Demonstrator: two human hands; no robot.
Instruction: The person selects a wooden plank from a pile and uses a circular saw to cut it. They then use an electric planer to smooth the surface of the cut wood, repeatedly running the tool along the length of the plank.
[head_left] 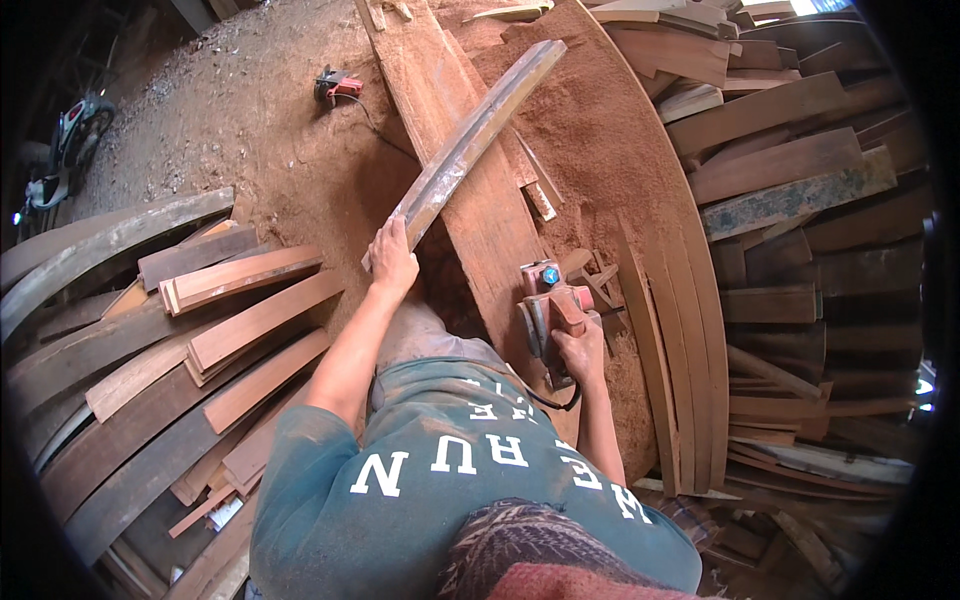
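My left hand (396, 258) is closed on the near end of a long narrow timber (485, 132), which slants to the upper right across a wide reddish plank (480, 268). My right hand (580, 348) grips the handle of a dusty red-and-grey electric planer (542, 312) with a blue knob, which sits at the near part of the plank, right of the timber. A cord runs from the planer's rear toward my body. Small wood offcuts (590, 268) lie beside the planer, and a short strip lies beside the plank under the timber's right side.
Stacks of boards (260, 264) crowd the left, and more piled boards (780, 170) fill the right. A red power tool (338, 85) with a cord lies on the dusty ground (230, 110) ahead left. Long planks (690, 400) run along the sawdust at right. A motorbike (72, 135) stands far left.
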